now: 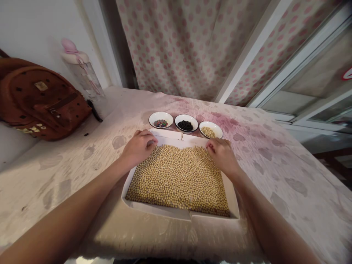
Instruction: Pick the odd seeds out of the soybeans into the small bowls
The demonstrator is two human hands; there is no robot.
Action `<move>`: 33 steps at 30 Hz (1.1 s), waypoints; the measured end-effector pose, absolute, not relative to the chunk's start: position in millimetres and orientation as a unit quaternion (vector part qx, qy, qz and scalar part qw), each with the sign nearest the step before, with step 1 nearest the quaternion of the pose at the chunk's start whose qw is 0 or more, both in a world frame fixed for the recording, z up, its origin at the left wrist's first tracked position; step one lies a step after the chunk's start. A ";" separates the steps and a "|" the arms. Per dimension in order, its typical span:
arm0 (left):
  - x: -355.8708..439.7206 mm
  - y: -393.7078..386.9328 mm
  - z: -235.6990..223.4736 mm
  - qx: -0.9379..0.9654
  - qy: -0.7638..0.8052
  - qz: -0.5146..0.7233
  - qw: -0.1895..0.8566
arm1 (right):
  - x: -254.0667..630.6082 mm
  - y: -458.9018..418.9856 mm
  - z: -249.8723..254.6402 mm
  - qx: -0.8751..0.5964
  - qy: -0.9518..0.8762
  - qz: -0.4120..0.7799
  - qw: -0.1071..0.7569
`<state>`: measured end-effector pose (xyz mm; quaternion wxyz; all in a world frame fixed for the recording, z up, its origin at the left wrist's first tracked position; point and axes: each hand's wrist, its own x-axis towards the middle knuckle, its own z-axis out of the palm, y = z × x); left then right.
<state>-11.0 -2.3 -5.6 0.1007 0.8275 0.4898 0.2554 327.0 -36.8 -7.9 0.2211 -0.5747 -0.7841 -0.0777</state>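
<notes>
Soybeans (178,179) are spread in a white cardboard tray (154,209) at frame centre, the left hand (139,148) and right hand (221,156) half-curled over its upper corners; whether beans are gripped cannot be told. Three small white bowls (186,116) are lined up just beyond.

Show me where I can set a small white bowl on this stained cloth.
Bare stained cloth lies right of the white cardboard tray and left of it, before the brown leather backpack. Behind the tray, three white bowls crowd.
</notes>
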 end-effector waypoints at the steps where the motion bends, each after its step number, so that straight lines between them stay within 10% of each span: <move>1: -10.9 -2.4 -5.5 0.827 0.489 0.257 0.101 | 327.8 -35.6 -6.7 -0.575 -0.775 -0.080 0.249; 16: -11.0 -2.3 -5.4 0.827 0.490 0.256 0.104 | 348.4 -17.7 -5.9 -0.620 -0.643 -0.020 0.449; 33: -12.9 -0.9 -9.1 0.829 0.485 0.263 0.094 | 331.2 -39.1 -4.0 -0.597 -0.782 -0.090 0.154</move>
